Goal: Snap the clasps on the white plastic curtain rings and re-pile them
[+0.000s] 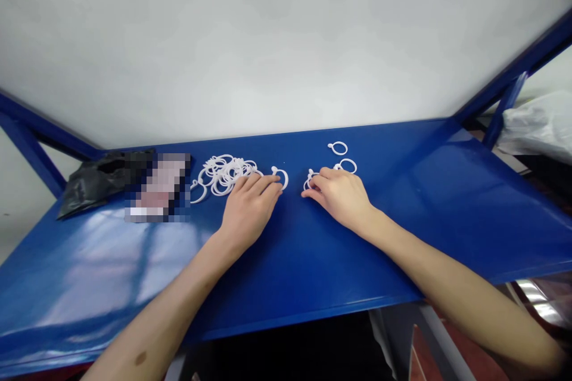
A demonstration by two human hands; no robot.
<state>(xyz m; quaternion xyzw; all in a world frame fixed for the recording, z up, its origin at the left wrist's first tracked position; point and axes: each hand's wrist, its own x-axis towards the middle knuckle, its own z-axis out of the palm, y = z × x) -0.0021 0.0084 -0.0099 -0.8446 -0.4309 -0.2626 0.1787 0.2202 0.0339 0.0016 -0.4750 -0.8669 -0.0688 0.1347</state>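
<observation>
My left hand (252,199) curves its fingertips over a white curtain ring (286,178) with a small eyelet; its thumb is hidden. Under the fingers of my right hand (342,193) is another white curtain ring (306,183), partly covered by thumb and forefinger. Just left of my left hand lies a tangled pile of white curtain rings (230,172), its near edge reaching under the fingers. Behind my right hand a ring (355,164) is partly hidden by the knuckles. Farther back lies one more loose ring (340,152), flat on the table.
The blue tabletop (277,273) meets a pale wall (286,41) at the back. At left are a black plastic bag (102,178) and a pixelated flat object (158,187). Blue frame bars (507,110) stand at both sides, with a clear plastic bag (543,124) beyond the right one.
</observation>
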